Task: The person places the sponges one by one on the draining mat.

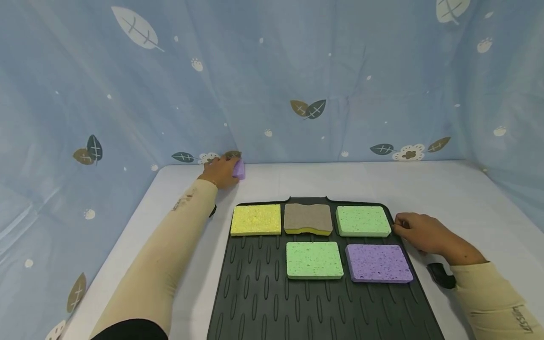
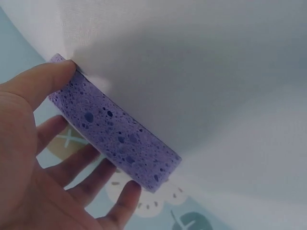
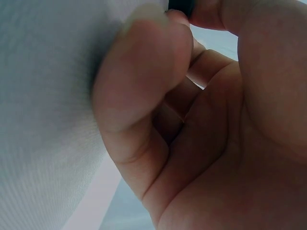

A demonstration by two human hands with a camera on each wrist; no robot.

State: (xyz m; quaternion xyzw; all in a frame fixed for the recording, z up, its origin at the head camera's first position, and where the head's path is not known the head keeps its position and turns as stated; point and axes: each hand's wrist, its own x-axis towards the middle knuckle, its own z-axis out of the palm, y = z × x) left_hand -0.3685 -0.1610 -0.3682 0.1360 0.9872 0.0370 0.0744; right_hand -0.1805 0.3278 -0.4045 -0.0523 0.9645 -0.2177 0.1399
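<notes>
At the far left of the table, my left hand (image 1: 220,171) holds a purple sponge (image 1: 239,169) near the curtain. The left wrist view shows this porous sponge (image 2: 115,129) on its side, thumb on one face and fingers behind the other. My right hand (image 1: 425,231) is at the right edge of a dark ribbed mat (image 1: 255,302), its fingers curled and pinching the rim. In the right wrist view a bit of the dark mat (image 3: 181,5) shows between thumb and finger. By that hand lie a green sponge (image 1: 363,221) and another purple sponge (image 1: 379,263).
Also on the mat are a yellow sponge (image 1: 256,220), a brown-topped sponge (image 1: 308,218) with a yellow base, and a second green sponge (image 1: 314,260). A blue leaf-patterned curtain (image 1: 263,71) borders the white table (image 1: 306,179) at the back and sides.
</notes>
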